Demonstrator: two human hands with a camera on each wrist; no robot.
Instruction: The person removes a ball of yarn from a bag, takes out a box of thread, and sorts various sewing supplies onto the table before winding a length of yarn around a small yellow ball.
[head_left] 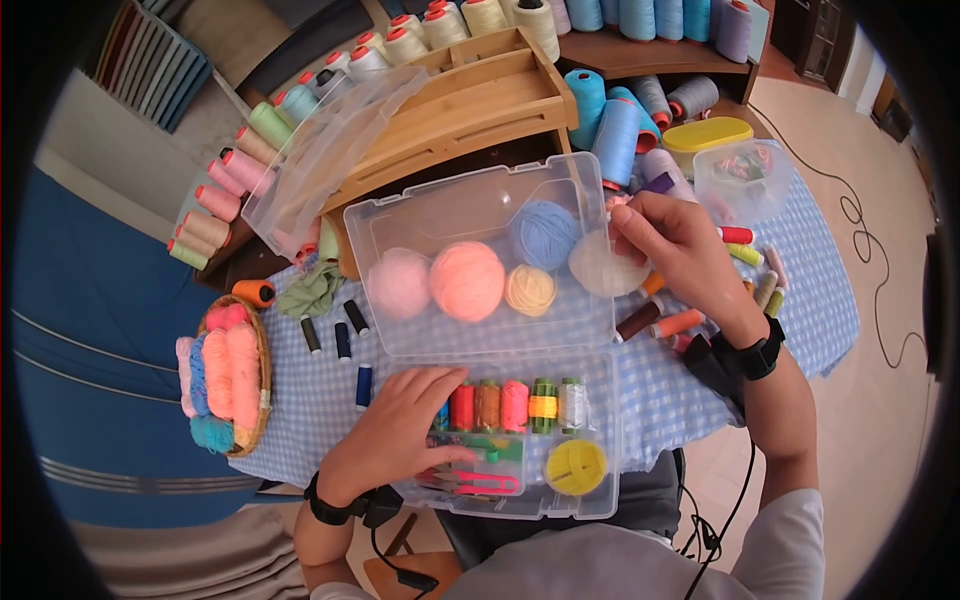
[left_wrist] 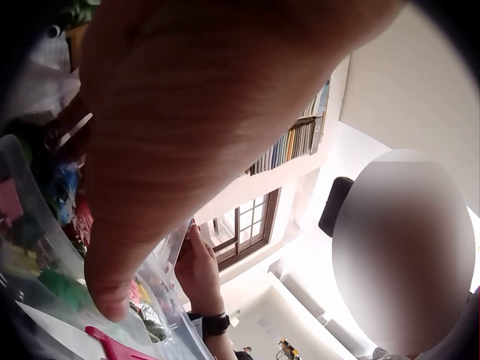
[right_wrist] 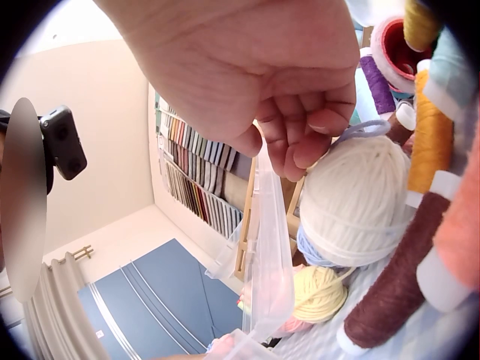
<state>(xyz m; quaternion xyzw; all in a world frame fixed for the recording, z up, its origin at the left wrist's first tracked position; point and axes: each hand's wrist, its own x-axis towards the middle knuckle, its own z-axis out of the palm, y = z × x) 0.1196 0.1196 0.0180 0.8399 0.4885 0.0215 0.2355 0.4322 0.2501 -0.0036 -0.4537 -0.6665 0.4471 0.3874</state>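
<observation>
A clear plastic box (head_left: 595, 503) stands open on the table's near side, its hinged lid (head_left: 455, 192) raised. My right hand (head_left: 680, 245) pinches the lid's right edge near the top corner. In the right wrist view, its fingers are curled beside a white yarn ball (right_wrist: 352, 199). Over the box's left part rests my left hand (head_left: 395, 425), fingers extended toward the thread spools (head_left: 488, 405) and thumb over a small compartment. Pink-handled thread snips (head_left: 490, 484) lie in that compartment, partly covered by the hand. A round yellow case (head_left: 577, 467) sits at the box's right.
Pink, peach, blue and yellow yarn balls (head_left: 467, 281) show through the lid. A wicker basket (head_left: 264, 380) of yarn skeins stands left; dark spools (head_left: 343, 341) lie nearby. Loose spools (head_left: 678, 322) lie right. Behind are a wooden rack (head_left: 455, 125), thread cones (head_left: 613, 140) and a clear tub (head_left: 740, 185).
</observation>
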